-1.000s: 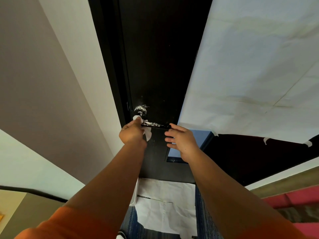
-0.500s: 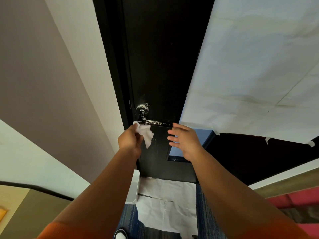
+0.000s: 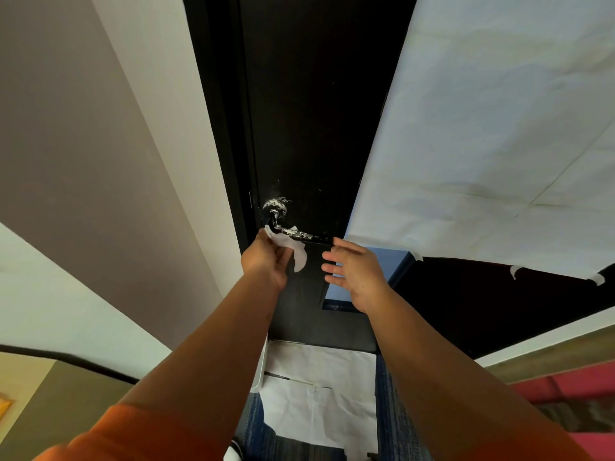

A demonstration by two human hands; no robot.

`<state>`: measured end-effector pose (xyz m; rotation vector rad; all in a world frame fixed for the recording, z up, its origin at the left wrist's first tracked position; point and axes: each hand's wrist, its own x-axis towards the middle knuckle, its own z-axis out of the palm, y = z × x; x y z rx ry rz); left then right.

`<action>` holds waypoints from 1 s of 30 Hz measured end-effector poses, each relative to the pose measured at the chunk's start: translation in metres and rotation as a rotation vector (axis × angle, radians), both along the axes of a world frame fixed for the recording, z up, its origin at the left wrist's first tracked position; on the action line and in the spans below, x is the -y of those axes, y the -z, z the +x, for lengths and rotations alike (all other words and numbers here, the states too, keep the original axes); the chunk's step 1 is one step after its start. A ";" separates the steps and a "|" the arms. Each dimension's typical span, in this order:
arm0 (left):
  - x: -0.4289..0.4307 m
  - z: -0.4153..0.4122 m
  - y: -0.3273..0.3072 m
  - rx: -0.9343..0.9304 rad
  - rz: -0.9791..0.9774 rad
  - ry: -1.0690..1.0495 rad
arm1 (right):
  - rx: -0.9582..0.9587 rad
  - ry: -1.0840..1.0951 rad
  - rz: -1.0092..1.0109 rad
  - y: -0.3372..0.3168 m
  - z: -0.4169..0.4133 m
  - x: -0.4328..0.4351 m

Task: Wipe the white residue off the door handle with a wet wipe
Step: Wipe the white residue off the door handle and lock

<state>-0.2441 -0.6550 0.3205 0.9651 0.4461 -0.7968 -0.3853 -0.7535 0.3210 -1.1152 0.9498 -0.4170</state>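
Observation:
A dark lever door handle (image 3: 304,234) sticks out from the black door (image 3: 309,111), with white residue along the lever and on its round base (image 3: 275,206). My left hand (image 3: 266,261) pinches a white wet wipe (image 3: 289,245) and holds its upper corner against the lever's left end, near the base; the rest of the wipe hangs down. My right hand (image 3: 356,271) hovers with straight, spread fingers just below the lever's right tip, holding nothing.
White paper (image 3: 499,128) taped over the surface to the right of the door. More white paper (image 3: 316,394) lies on the blue carpet below. A grey and white wall (image 3: 116,161) stands left of the door frame.
My left hand drew the wipe down off the handle, then brought it back up to the lever's left end. My right hand stayed below the lever's tip, its fingers spreading a little.

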 end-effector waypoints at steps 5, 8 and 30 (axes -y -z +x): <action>-0.004 0.022 0.001 -0.073 -0.133 0.048 | -0.024 -0.014 -0.007 0.001 -0.001 0.000; 0.004 0.016 -0.007 -0.040 -0.131 0.069 | -0.030 -0.007 0.008 0.003 0.001 -0.001; 0.008 0.007 0.010 0.584 0.492 -0.051 | -0.036 -0.002 0.022 0.004 0.009 0.004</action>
